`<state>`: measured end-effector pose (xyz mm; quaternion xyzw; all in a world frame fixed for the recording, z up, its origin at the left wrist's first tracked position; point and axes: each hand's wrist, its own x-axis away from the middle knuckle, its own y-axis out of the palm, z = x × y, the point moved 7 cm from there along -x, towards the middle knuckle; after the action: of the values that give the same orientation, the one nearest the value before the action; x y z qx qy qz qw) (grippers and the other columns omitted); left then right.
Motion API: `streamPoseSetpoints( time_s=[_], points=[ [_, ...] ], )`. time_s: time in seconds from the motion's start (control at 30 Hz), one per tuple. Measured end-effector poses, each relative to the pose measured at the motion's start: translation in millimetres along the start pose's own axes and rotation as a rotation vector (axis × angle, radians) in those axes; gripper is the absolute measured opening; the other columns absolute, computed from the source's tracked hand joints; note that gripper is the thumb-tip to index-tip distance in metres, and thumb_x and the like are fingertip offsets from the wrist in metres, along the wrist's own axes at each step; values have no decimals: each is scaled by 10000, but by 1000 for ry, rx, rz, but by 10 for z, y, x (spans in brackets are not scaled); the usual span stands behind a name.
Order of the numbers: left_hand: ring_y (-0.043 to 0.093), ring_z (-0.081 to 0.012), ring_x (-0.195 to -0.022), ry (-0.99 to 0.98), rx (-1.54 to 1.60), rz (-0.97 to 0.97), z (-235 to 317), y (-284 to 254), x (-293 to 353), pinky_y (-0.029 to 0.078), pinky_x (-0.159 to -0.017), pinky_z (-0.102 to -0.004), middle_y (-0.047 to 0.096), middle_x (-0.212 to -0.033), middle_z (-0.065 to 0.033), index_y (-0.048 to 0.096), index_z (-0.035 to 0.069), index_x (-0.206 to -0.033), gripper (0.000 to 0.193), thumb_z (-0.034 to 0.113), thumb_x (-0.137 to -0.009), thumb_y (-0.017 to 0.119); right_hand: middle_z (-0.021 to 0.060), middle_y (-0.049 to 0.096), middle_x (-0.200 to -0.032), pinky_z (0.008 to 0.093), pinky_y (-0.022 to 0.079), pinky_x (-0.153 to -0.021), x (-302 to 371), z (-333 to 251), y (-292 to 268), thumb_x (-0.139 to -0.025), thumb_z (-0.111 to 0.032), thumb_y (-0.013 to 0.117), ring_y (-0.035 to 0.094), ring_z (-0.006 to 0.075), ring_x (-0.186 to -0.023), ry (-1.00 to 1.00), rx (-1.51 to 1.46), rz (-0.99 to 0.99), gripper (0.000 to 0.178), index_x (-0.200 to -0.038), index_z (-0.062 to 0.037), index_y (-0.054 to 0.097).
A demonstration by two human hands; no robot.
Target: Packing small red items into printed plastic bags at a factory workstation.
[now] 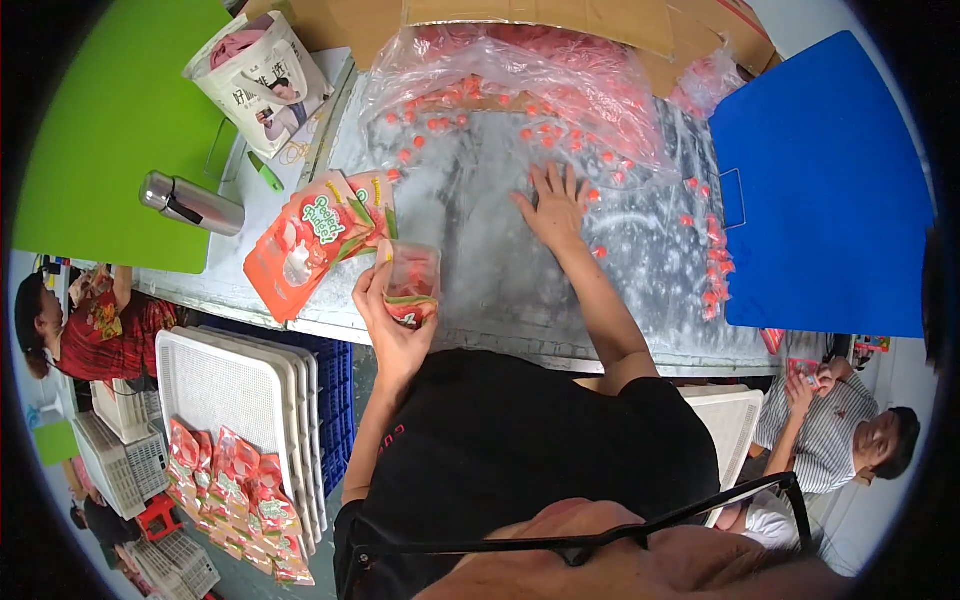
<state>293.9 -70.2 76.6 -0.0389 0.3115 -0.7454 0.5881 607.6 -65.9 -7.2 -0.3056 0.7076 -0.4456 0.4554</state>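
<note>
Blk glasses (480, 546), L hand (393, 335) w/ pouch (413, 272), R hand (557, 210) nr red pcs (594, 196)

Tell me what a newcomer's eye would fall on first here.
Probably the bright blue panel right of the table and the green panel at its left. Between them, clear plastic and scattered small red pieces cover much of the table's far side. Nearer, the left hand holds a clear-windowed pouch; the right hand is spread over the tabletop.
</note>
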Motion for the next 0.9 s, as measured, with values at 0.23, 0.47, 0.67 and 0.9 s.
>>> streamPoseSetpoints(
  time_s=[0.23, 0.47, 0.67, 0.9],
  points=[
    [374, -401, -1253, -30, 13, -19, -47, 39, 36, 335, -1064, -447, 346, -1313, -227, 408, 50, -1371, 813, 22, -639, 760, 163, 445, -1389, 538, 291, -1083, 147, -64, 111, -838, -455, 661, 399, 383, -1299, -31, -2, 31, 571, -1319, -163, 563],
    [371, -396, -1255, 34, 2, -67, 23, 98, 24, 330, -1063, -459, 346, -1317, -227, 411, 52, -1370, 813, 23, -637, 763, 111, 523, -1163, 464, 400, -931, 42, -196, 192, -759, -298, 736, 504, 309, -1093, -84, -344, 134, 327, -1026, -120, 672],
    [370, -391, -1262, -33, -3, -33, -45, -16, 66, 316, -1070, -447, 350, -1321, -228, 413, 53, -1373, 799, 21, -651, 753, 113, 543, -1158, 443, 403, -967, 444, -684, -45, -763, -223, 723, 501, 316, -1126, -248, -412, -15, 341, -1080, -120, 650],
    [388, -388, -1237, 4, -5, -6, -59, -73, 39, 324, -1060, -443, 362, -1312, -229, 406, 43, -1379, 788, 35, -665, 737, 164, 547, -1300, 428, 355, -1045, 503, 523, -322, -964, -234, 514, 463, 332, -1241, 230, -813, 148, 283, -1155, -84, 659]
  ],
)
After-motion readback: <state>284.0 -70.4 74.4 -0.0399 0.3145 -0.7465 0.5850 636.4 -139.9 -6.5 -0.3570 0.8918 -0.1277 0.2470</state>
